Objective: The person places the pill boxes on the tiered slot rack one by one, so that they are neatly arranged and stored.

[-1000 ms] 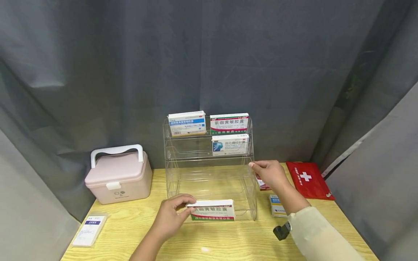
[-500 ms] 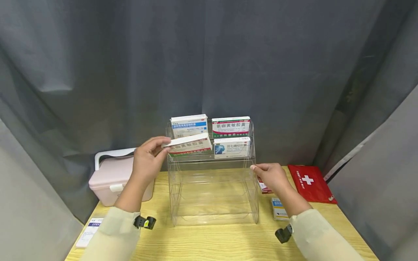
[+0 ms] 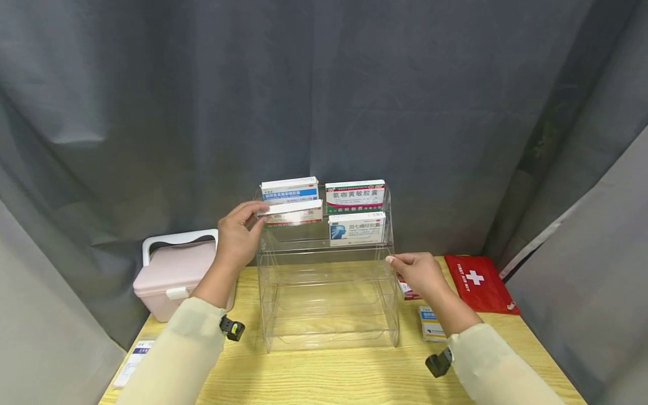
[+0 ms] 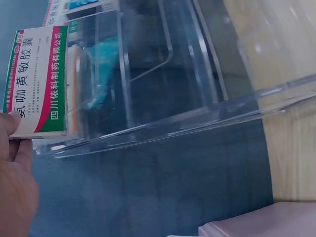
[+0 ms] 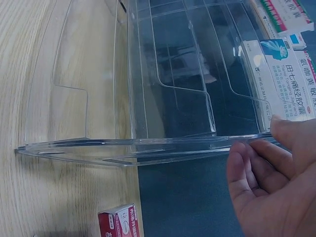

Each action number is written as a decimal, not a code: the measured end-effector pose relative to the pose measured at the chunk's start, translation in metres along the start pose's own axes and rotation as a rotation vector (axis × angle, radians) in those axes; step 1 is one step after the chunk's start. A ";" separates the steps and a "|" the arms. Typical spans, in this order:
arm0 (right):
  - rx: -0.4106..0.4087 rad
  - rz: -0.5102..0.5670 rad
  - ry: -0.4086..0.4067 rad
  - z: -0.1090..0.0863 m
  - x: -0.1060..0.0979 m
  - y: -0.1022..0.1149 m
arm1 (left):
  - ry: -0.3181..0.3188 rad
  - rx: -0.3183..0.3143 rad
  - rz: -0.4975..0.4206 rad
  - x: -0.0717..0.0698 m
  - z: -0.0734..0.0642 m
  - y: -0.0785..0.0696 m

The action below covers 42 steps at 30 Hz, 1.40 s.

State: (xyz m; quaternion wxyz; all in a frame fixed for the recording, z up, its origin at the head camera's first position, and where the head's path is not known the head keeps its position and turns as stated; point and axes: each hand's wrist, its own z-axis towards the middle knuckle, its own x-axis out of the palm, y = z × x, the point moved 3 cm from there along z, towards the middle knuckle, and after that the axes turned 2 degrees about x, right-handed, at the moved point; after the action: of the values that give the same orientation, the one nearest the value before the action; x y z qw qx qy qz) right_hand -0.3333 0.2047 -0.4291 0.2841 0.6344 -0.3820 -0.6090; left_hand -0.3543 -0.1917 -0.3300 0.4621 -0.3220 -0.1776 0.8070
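Note:
My left hand (image 3: 237,233) pinches the left end of a white, red and green medicine box (image 4: 37,84) between thumb and fingers. In the head view this box is in front of the upper left of the clear acrylic display rack (image 3: 329,340), partly covering a blue and white medicine box (image 3: 288,193) on the top tier. My right hand (image 3: 417,274) pinches the rack's right side panel, thumb and fingers on either side of it. A red and green box (image 3: 355,197) stands at the top right, with a white box with a blue picture (image 3: 357,229) one tier below.
On the wooden table (image 3: 324,377), a pink medicine case (image 3: 174,270) stands left of the rack, near a flat white packet (image 3: 134,363). To the right are a red first aid pouch (image 3: 481,284), a red box (image 5: 121,222) and a blue and white box (image 3: 432,325). A grey curtain hangs behind.
My left hand has lifted the red and green box from the rack's bottom front to its upper left, then levelled it slightly higher. The right hand keeps its hold on the side panel.

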 end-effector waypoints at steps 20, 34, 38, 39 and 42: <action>0.010 -0.002 -0.008 -0.002 -0.001 0.003 | 0.223 0.060 0.292 0.014 -0.004 0.010; 0.010 0.006 -0.001 -0.004 -0.002 0.005 | 0.236 0.134 0.449 0.024 -0.009 0.002; 0.014 0.003 -0.001 -0.003 -0.002 0.004 | 0.248 0.148 0.503 0.026 -0.012 0.000; 0.013 0.003 0.000 -0.003 -0.002 0.004 | 0.243 0.159 0.511 0.025 -0.013 0.000; 0.011 0.001 0.000 -0.003 -0.002 0.004 | 0.207 0.190 0.506 0.024 -0.016 -0.001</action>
State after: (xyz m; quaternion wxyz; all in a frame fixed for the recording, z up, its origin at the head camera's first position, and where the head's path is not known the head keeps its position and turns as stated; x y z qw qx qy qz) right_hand -0.3306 0.2035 -0.4242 0.2810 0.6359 -0.3856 -0.6066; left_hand -0.3511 -0.1710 -0.3494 0.2900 -0.3921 0.0326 0.8724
